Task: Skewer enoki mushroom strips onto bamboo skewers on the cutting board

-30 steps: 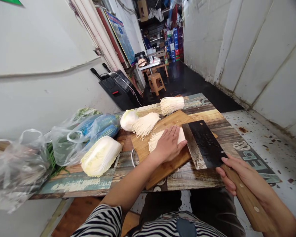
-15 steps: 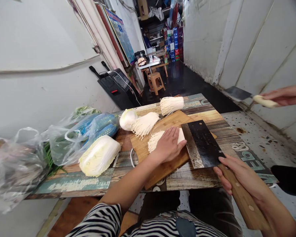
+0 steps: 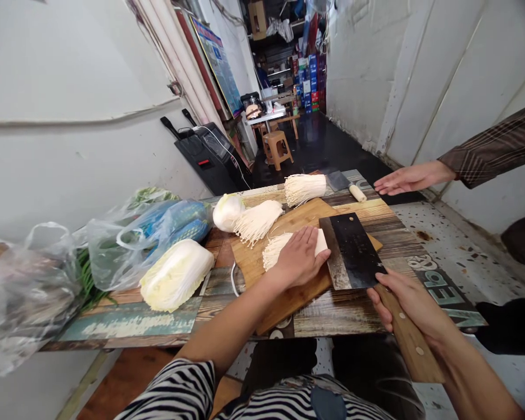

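My left hand [image 3: 301, 259] presses down over a bunch of enoki mushrooms [image 3: 272, 251] lying on the wooden cutting board [image 3: 308, 294]. Its fingers lie close together across the stems, with the thumb near the root end. In my right hand [image 3: 409, 306] is the wooden handle of a cleaver [image 3: 350, 251]. The broad dark blade is by the root end; whether it touches the bunch I cannot tell. Two more enoki bunches are near: one [image 3: 259, 220] at the board's left back edge, another [image 3: 305, 189] behind the board.
A flat-bladed tool with a pale handle [image 3: 357, 193] lies at the table's back right. Another person's hand [image 3: 415, 177] reaches in beside it. Left are a cut napa cabbage [image 3: 177, 274], a rounder pale cabbage piece [image 3: 228, 212] and plastic bags of vegetables [image 3: 144, 233].
The other person's hand has let go of the pale-handled tool, which now lies on the table behind the board. My cleaver has shifted slightly left and up; my left hand stays put.
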`<state>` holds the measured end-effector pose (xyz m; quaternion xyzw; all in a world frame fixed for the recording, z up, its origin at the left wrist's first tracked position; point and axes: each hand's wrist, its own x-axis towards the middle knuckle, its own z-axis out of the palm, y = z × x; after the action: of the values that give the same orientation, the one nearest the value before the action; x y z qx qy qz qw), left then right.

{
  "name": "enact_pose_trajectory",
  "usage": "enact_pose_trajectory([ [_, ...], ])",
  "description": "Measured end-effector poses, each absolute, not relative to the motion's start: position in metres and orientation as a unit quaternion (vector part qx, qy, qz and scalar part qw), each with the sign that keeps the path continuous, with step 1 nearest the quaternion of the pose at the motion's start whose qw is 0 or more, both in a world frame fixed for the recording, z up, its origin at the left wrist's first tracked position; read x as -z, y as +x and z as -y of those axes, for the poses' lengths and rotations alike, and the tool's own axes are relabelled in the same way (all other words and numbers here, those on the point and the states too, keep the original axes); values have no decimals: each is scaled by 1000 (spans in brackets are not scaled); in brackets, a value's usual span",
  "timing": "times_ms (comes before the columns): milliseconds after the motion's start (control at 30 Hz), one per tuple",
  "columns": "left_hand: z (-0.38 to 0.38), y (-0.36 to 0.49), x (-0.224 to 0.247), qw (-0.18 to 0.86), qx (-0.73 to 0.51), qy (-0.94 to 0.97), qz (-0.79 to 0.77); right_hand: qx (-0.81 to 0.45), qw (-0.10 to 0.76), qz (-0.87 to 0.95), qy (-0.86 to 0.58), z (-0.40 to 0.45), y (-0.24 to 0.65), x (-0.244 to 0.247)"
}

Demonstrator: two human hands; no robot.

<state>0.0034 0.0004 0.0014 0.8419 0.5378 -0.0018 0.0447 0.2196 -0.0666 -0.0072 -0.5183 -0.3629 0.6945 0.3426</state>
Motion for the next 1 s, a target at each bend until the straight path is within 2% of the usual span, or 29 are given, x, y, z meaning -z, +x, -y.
enact_pose_trajectory([
  [233,2,0,-2,50,-3,852,-521,-692,339,354,-530,90,220,11],
  [433,5,1,-5,57,-5,841,-538,-680,362,368,-521,59,199,6],
  [667,4,-5,1,61,-22,863,-502,-689,351,358,-523,83,201,14],
  [867,4,-5,0,66,-31,850,-522,-687,365,377,-503,54,176,9],
  [1000,5,-7,-4,63,-27,863,-501,-691,350,375,-509,80,176,11],
])
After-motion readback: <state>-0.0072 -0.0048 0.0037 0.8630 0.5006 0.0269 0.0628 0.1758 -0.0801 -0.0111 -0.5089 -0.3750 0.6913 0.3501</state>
